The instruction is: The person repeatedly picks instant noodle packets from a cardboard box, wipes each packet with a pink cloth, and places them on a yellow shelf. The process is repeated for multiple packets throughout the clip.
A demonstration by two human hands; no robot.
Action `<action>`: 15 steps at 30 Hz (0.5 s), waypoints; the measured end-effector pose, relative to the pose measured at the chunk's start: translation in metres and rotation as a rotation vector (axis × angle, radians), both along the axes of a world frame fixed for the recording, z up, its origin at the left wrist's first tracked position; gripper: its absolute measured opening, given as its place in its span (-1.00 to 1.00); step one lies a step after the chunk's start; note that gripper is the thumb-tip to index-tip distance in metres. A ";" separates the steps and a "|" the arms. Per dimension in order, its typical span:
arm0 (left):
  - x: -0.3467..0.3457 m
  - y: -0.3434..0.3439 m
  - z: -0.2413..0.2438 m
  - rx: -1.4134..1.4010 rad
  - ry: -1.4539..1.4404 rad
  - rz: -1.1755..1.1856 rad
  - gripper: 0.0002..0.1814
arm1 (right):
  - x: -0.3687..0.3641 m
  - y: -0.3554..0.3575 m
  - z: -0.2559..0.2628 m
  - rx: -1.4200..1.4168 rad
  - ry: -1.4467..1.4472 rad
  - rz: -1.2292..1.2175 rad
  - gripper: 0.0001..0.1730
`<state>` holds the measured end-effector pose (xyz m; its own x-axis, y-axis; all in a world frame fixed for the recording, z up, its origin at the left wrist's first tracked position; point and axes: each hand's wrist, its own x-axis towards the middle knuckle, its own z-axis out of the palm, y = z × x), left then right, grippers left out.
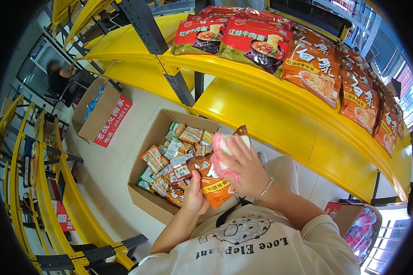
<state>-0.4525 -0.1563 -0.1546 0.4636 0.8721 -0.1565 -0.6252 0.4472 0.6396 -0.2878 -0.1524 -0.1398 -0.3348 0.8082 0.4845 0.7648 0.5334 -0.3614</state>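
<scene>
My left hand (195,196) grips an orange packet of instant noodles (215,192) by its side, above my lap. Against the packet's upper part, my right hand (242,165) holds a pink and white cloth (223,151); the fingers are spread over it. An open cardboard box (148,134) full of small snack packets (179,151) stands beyond my left hand. On the yellow shelf ahead lie red noodle packets (254,37), with rows of orange noodle packets (311,65) to their right. The hands hide part of the held packet.
A lower yellow shelf board (261,113) runs in front of me, joined to a dark metal upright (144,27). More yellow racks (65,192) stand at the left. Farther off are a cardboard box (98,110) and a seated person (60,77). Bottles (359,233) fill a box at the right.
</scene>
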 end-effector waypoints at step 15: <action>0.004 0.016 -0.019 -0.228 -0.132 -0.021 -0.40 | -0.008 -0.017 -0.026 0.073 0.147 0.274 -0.55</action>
